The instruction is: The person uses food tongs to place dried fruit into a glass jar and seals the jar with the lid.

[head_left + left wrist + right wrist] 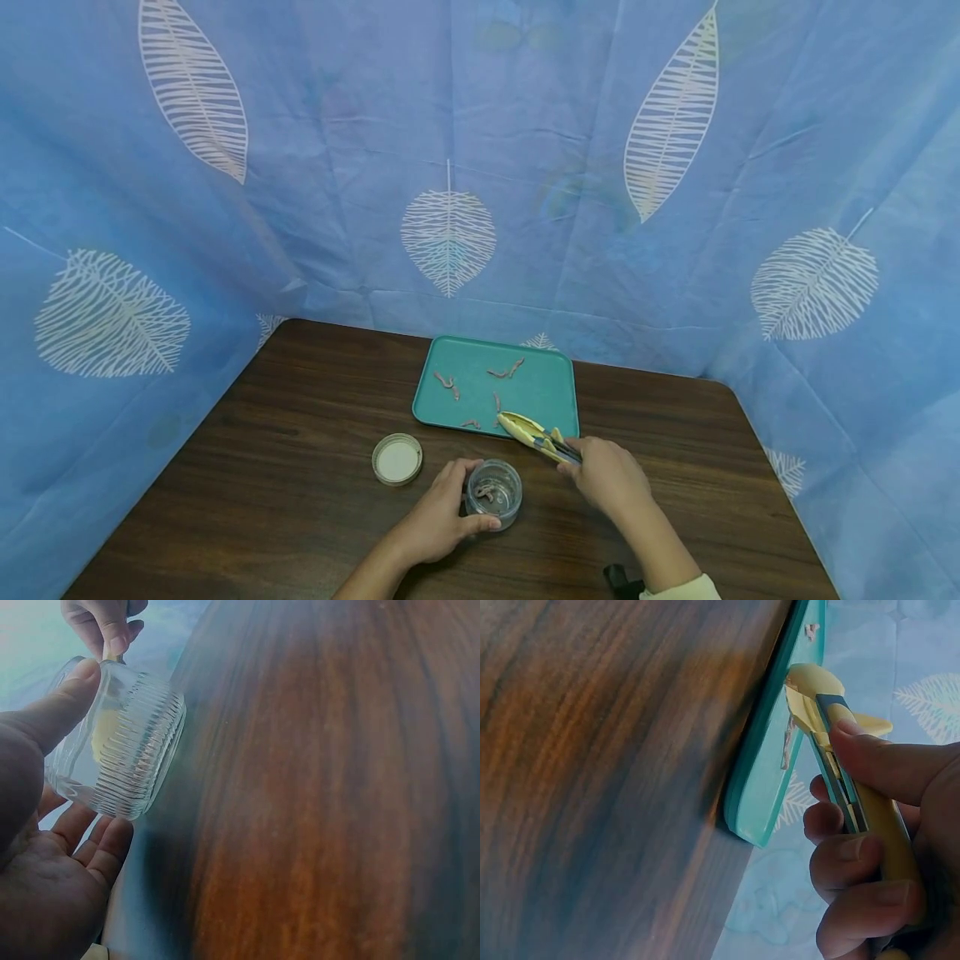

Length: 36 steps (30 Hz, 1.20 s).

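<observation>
My left hand [438, 518] grips a clear ribbed glass jar [512, 518] from its left side, thumb in front and fingers behind. Inside the jar lie a few pinkish worm-like pieces [486, 494]. My right hand [611, 477] holds yellow-and-grey tongs [528, 432], their tips over the front edge of a teal tray [540, 387]. One pinkish worm-like strip [497, 401] lies right by those tips; whether they pinch it, I cannot tell. The right wrist view shows the tongs' yellow head [814, 686] against the tray and the fingers wrapped round the handles.
More pinkish strips [447, 383] are scattered on the tray, which sits at the back of the dark wooden table [300, 467]. A round jar lid [397, 460] rests left of the jar. A black object [621, 579] shows near my right forearm. Blue leaf-patterned cloth [525, 250] hangs behind.
</observation>
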Motion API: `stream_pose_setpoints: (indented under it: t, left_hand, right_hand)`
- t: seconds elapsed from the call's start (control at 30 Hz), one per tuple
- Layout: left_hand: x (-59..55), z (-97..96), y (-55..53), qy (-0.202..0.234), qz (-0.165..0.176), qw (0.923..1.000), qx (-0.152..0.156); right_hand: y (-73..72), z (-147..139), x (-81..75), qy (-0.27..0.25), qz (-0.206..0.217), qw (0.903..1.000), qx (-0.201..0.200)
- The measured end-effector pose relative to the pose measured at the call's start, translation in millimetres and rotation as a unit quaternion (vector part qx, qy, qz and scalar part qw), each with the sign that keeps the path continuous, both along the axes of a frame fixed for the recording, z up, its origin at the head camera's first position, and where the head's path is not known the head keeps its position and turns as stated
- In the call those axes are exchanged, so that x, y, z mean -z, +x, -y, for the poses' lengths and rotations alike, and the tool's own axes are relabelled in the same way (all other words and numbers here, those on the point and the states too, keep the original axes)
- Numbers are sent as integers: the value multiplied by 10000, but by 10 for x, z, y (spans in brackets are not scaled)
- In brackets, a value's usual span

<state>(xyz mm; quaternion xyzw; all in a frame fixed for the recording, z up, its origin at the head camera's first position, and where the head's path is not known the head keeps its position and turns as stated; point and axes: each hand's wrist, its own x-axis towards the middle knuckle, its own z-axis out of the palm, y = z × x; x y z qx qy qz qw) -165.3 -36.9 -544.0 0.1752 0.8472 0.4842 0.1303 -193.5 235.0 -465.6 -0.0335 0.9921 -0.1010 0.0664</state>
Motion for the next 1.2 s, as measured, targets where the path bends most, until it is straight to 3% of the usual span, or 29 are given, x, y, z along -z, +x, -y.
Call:
stream_pose_setpoints:
  t: [0.3,0.67,1.2]
  left_hand:
    - [6,1,2,31,29,10000,37]
    - [18,-4,-12,31,23,10000,63]
    - [41,1,-22,76,42,9999,93]
  right_hand:
    - [60,-12,83,-135,-272,9995,77]
    - [124,-22,70,-213,-482,9986,77]
    - [544,2,-87,-378,-748,9964,144]
